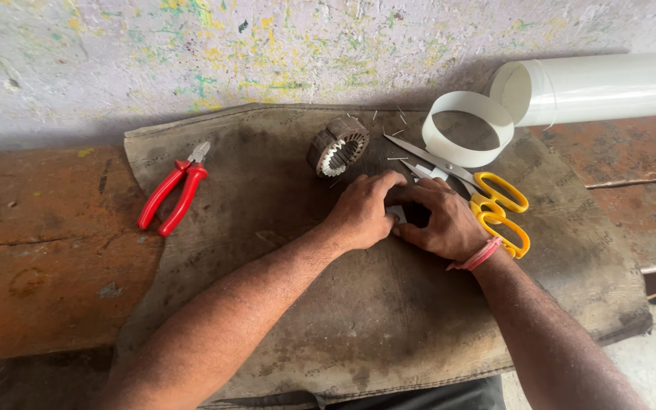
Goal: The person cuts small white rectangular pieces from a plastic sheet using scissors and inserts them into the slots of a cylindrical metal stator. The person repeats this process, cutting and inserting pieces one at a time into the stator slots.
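Hands: left hand (pixel 362 212) and right hand (pixel 443 220) together pinch a small white paper strip (pixel 396 216) on the brown fibre mat (pixel 282 304), beside yellow-handled steel scissors (pixel 487 199).

Bare forearms, with a pink-red thread band (pixel 482 254) around the right wrist.

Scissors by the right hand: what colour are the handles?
Yellow handles on the scissors, seen in the head view, beside the right hand.

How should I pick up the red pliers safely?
Grip the red pliers by the two red handles, probably coming from the lower left. The handles splay that way, while the metal jaws point up-right toward the wall. Nothing lies around them on the mat.
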